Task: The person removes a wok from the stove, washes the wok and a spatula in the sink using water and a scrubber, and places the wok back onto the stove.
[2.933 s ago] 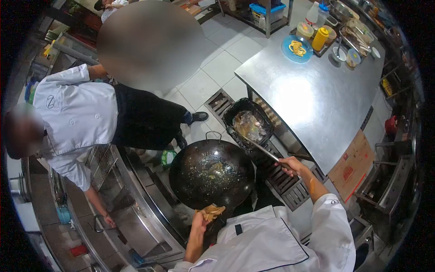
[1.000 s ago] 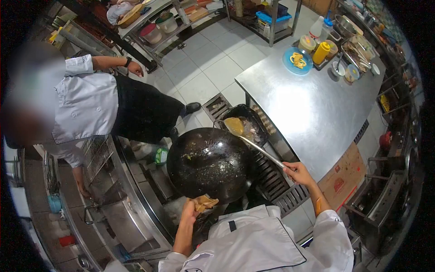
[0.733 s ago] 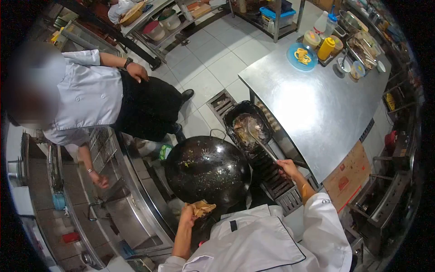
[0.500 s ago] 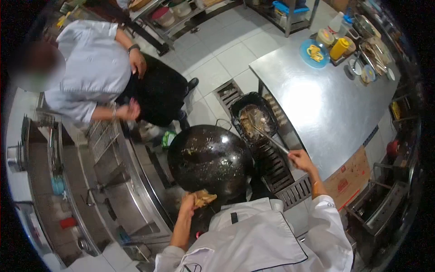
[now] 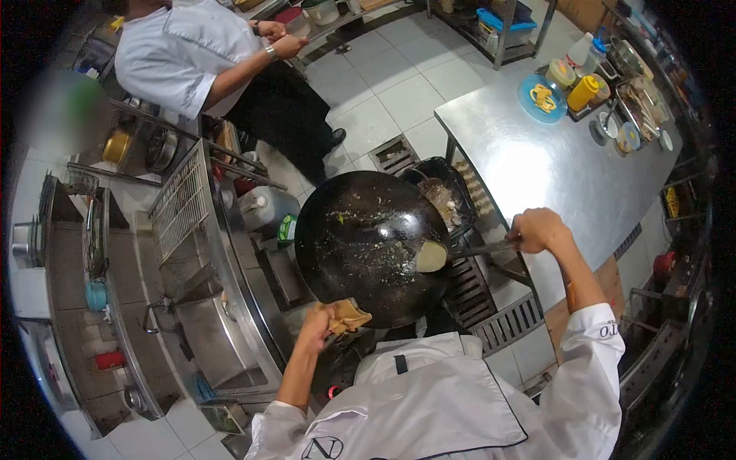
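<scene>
2 hands are working at 1 wok [image 5: 360, 222]: the left hand [image 5: 316, 326] is pinching a folded cloth [image 5: 349, 316] at the near rim, and the right hand [image 5: 540, 230] is wrapping its fingers around the handle of a ladle [image 5: 432, 257]. The wok is sitting in front of the person's jacket [image 5: 429, 399], its dark inside facing up with scattered scraps [image 5: 376, 261] and a wet shine, while the ladle's head is showing over the right part of that inside; whether it is touching the metal, I am not able to tell. What is bearing the wok from beneath is not showing either.

The main risk, I am judging, is lying in the left grip: only 1 hand is holding the rim, so if the cloth is bunching or getting greasy, the wok could be sliding or twisting. A hard push from the ladle could be adding to this by loading the side away from the cloth. If the cloth is slipping, bare fingers could be meeting metal that may be hot. The lined bin [image 5: 460, 182] is standing just beside the far right rim, so a careless sweep could be flinging scraps past it onto the grate [image 5: 506, 326]. A co-worker [image 5: 176, 65] is standing beyond the far left side, and a swinging wok could be catching that person if they were stepping nearer
</scene>
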`<state>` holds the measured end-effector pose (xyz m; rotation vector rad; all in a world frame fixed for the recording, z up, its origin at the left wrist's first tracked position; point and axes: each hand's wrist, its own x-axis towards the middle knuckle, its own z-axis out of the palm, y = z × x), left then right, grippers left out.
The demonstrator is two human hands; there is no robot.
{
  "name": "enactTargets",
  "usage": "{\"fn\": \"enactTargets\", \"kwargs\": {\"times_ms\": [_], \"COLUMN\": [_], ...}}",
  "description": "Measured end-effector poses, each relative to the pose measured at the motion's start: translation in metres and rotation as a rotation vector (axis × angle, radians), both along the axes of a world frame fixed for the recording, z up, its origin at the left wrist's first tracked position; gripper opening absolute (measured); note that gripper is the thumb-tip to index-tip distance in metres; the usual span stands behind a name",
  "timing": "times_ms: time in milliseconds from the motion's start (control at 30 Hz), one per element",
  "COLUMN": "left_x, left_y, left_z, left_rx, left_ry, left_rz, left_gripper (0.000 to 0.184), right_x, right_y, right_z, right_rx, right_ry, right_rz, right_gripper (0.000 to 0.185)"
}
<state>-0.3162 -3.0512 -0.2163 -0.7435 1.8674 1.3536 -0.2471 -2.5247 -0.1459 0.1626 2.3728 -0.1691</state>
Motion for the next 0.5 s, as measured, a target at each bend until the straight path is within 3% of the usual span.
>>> {"fn": "enactTargets", "kwargs": {"times_ms": [100,167,233,267,300,367,500], "left_x": [0.0,0.003,0.006,0.01,0.013,0.014,0.016], "left_y": [0.009,0.003,0.015,0.015,0.013,0.009,0.021], "left_z": [0.028,0.03,0.048,0.046,0.045,0.043,0.052], "left_rx": [0.004,-0.069,-0.099,-0.101,-0.103,-0.098,-0.097], "left_ry": [0.064,0.144,0.151,0.179,0.204,0.215,0.217], "left_rz": [-0.093,-0.261,-0.257,-0.219,-0.183,-0.226,-0.252], "left_gripper": [0.013,0.014,0.016,0.013,0.013,0.015,0.018], "right_x": [0.003,0.007,0.019,0.027,0.021,0.014,-0.001], "right_y": [0.024,0.017,-0.004,-0.015,-0.035,-0.053,-0.068], "right_z": [-0.056,-0.092,-0.121,-0.162,-0.136,-0.146,-0.164], "right_rx": [-0.109,-0.404,-0.628,-0.809,-0.791,-0.944,-1.178], "right_ry": [0.047,-0.008,0.098,0.18,0.148,0.146,0.262], "right_rz": [-0.018,-0.186,-0.304,-0.407,-0.483,-0.619,-0.608], "right_gripper": [0.034,0.036,0.041,0.043,0.044,0.043,0.045]}}
